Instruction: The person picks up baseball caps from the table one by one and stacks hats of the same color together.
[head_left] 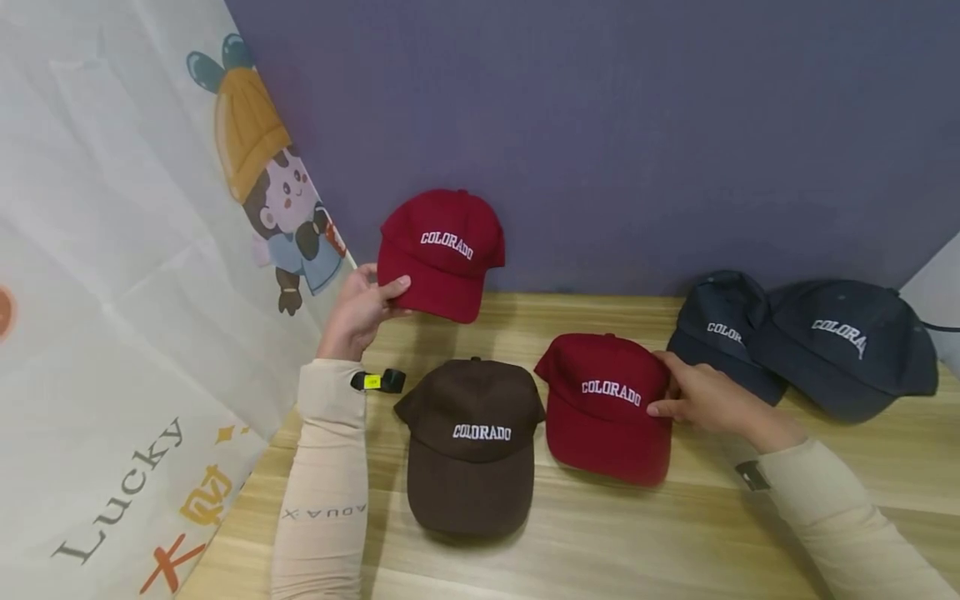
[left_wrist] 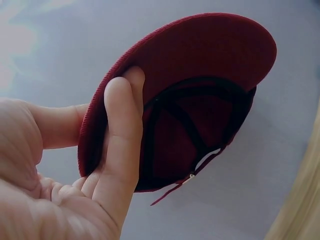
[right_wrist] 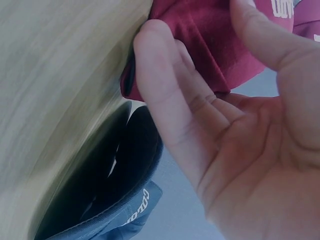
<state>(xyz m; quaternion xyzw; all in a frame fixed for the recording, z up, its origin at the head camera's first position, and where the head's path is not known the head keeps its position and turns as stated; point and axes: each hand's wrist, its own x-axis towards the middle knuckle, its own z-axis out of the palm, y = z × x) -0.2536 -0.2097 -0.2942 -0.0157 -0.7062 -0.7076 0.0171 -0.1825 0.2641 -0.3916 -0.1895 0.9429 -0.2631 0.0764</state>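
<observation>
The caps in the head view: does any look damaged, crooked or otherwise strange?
No damage shows. On the right, one dark navy fabric cap overlaps its dark navy neighbour, which looks slightly untidy. The upper red fabric cap tilts, but the left hand grips its brim, so that seems normal.

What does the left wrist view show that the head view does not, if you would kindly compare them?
Only the left wrist view shows the underside of the brim and the back strap with its small metal buckle.
Only the head view shows the brown cap, the right hand holding a second red cap, and two dark blue caps.
Both share the left hand gripping a red cap by its brim.
</observation>
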